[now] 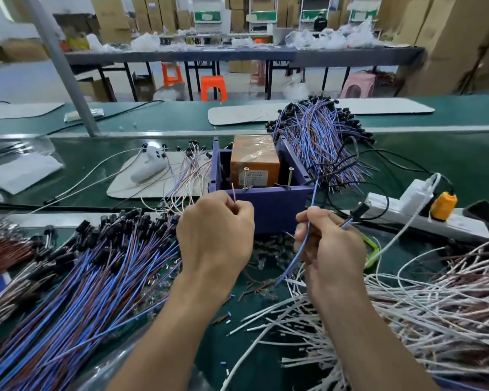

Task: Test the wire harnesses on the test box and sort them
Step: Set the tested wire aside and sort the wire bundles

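Wire so limp and light is best held near its ends; brown lead (233,191) is pinched by left hand (215,232), blue lead (305,244) by right hand (332,244).

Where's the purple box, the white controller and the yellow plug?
purple box (277,210): head view, on its front wall.
white controller (149,166): head view, on the middle of its body.
yellow plug (443,206): head view, on its rounded side.
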